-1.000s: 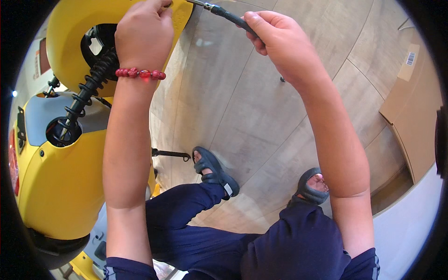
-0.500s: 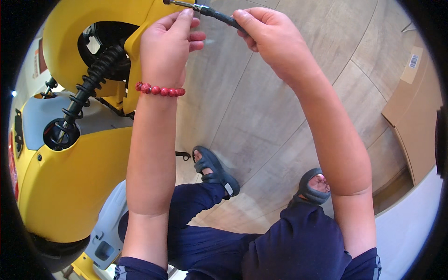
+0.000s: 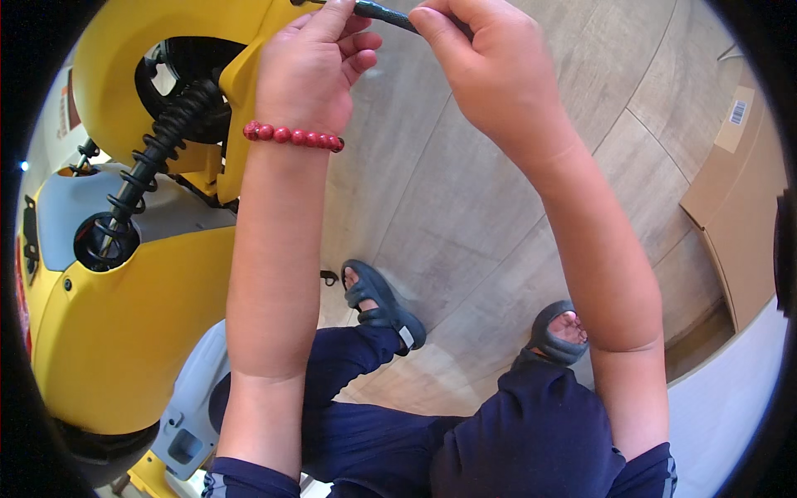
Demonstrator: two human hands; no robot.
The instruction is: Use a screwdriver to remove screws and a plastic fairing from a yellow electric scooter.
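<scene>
My right hand [image 3: 494,79] grips the black knurled handle of a screwdriver-like tool [image 3: 379,12] at the top of the view. My left hand [image 3: 307,75], with a red bead bracelet at the wrist, has thumb and finger at the tool’s front part, other fingers loosely curled; the tip is mostly hidden by this hand. The tool reaches toward a dark hole at the upper edge of a yellow plastic body panel [image 3: 133,37] of a vehicle. Below that panel is a black coil-spring shock absorber [image 3: 170,141].
A lower yellow panel [image 3: 124,340] and grey plastic part [image 3: 183,423] are at left. Cardboard [image 3: 722,191] stands at right beside a pale board [image 3: 722,398]. My sandalled feet [image 3: 378,307] rest on the plank floor [image 3: 465,232].
My left hand has moved right and then slightly upward to the tool’s front. My right hand has shifted up and wrapped further over the handle. The tool sits slightly higher.
</scene>
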